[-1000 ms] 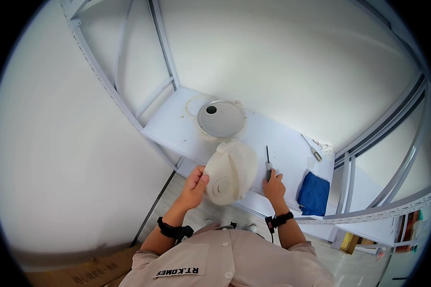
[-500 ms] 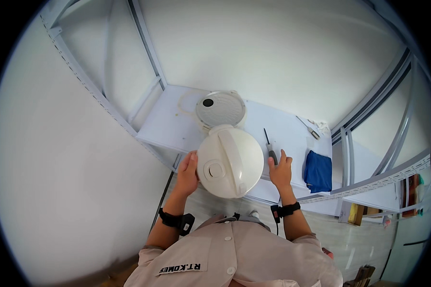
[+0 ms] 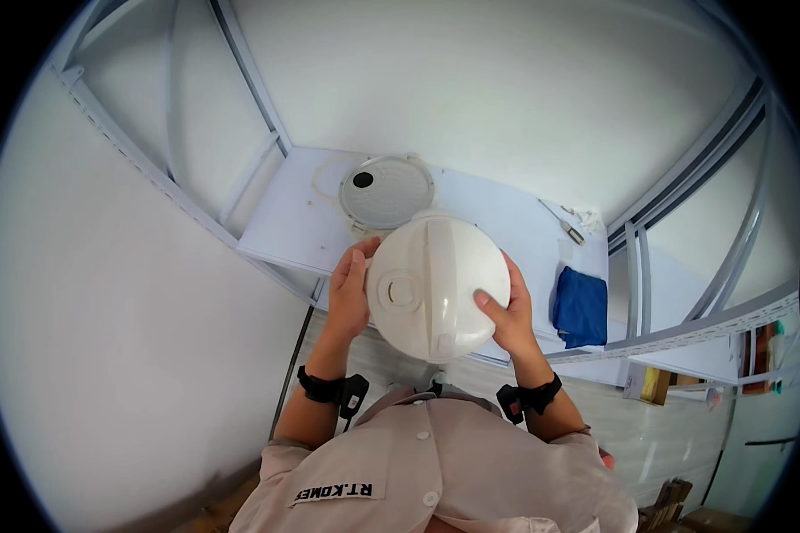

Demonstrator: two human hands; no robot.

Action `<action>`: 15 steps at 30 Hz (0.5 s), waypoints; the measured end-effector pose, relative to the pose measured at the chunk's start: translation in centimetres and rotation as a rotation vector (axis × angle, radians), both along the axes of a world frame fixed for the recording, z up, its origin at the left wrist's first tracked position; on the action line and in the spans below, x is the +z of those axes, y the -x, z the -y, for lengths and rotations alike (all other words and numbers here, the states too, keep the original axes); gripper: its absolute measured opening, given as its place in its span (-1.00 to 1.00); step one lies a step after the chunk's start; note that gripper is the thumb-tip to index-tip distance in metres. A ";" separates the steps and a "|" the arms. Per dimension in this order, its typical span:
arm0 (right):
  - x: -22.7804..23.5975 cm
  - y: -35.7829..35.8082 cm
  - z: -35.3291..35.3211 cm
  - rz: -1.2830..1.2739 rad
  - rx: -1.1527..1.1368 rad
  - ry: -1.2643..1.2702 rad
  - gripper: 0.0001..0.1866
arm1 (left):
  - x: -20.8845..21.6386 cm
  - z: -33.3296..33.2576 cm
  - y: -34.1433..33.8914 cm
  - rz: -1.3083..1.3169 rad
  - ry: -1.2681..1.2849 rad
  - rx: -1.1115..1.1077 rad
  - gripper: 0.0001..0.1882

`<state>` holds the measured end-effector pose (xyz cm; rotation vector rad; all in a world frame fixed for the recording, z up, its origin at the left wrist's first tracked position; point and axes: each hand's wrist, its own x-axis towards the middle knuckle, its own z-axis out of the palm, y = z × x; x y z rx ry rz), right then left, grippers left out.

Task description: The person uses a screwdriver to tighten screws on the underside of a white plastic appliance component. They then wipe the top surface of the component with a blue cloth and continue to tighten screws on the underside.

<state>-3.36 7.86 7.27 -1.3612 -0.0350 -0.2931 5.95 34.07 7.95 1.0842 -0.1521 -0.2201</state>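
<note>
A cream-white, domed rice cooker lid, with a raised handle strip and a round steam vent, lies between my hands at the front edge of the table. Only its top shows; its underside is hidden. My left hand grips the left rim. My right hand wraps the right rim, its thumb lying on top. Just behind is a round grey disc with a white rim and a black oval spot, flat on the tabletop.
The white table stands against a wall inside a metal frame. A folded blue cloth lies at the right edge, with a screwdriver and crumpled white tissue behind it. Boxes sit lower right.
My right hand has come in from the right onto the lid's rim. Against the disc, the lid has shifted right. The nearer screwdriver has gone out of sight.
</note>
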 end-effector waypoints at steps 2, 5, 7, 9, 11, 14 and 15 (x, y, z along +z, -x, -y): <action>0.7 -0.5 0.5 -0.018 -0.007 -0.146 -0.18 | 0.6 1.1 0.3 0.053 0.004 0.030 -0.49; 1.5 -1.4 1.0 -0.029 -0.014 -0.316 -0.24 | 1.6 1.8 0.7 0.116 -0.062 0.008 -0.44; 1.9 -2.4 0.8 -0.008 -0.046 -0.420 -0.26 | 2.1 2.0 0.6 0.112 -0.074 0.015 -0.41; 1.8 -3.6 1.0 -0.021 -0.085 -0.405 -0.26 | 2.4 2.5 0.5 0.126 -0.111 -0.003 -0.41; 1.4 -4.5 1.2 -0.033 -0.102 -0.366 -0.22 | 2.1 3.1 -0.1 0.186 -0.143 0.035 -0.38; 0.7 -5.1 0.6 -0.029 -0.076 -0.243 -0.09 | 1.7 4.2 -2.0 0.307 -0.224 0.138 -0.35; 0.8 -5.0 0.9 -0.012 -0.040 -0.168 -0.04 | 2.7 4.3 -2.5 0.325 -0.262 0.162 -0.35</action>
